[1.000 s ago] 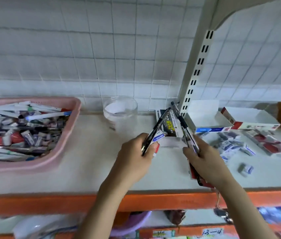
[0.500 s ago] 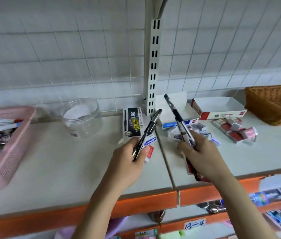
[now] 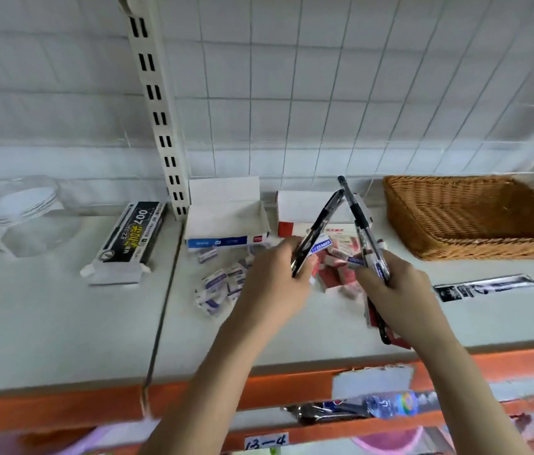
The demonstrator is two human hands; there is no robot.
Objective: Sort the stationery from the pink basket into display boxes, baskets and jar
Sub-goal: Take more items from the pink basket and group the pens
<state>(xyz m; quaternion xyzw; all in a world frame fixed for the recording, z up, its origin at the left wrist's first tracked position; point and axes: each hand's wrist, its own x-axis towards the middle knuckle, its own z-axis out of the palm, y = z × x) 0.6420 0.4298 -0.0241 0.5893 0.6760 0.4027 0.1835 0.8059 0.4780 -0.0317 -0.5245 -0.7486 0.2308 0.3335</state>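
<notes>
Far left, a clear glass jar [image 3: 26, 221] sits blurred at the back edge of the pale shelf [image 3: 62, 323]. Next to it, a black pen box [image 3: 127, 239] lies open toward the front, just left of the white slotted upright [image 3: 157, 103] that climbs the white tiled wall [image 3: 324, 93]. Right of the upright, a white display box with a blue front [image 3: 226, 224] stands with its lid up, and small blue-and-white erasers [image 3: 216, 284] lie scattered before it. Centre now: the left hand [image 3: 272, 284] grips a black pen [image 3: 318, 231] together with an eraser, fingers curled round both. The right hand [image 3: 393, 290] clutches another black pen [image 3: 355, 218] plus some red-and-white packets; the two pen tips nearly cross above a red-fronted box [image 3: 291, 211] and a heap of red erasers [image 3: 334, 274]. Further right, a brown wicker basket [image 3: 475, 218] sits at the back right corner, a black strip [image 3: 485, 285] lying before it. An orange rail [image 3: 62, 408] edges the shelf front. The pink basket is out of shot.
</notes>
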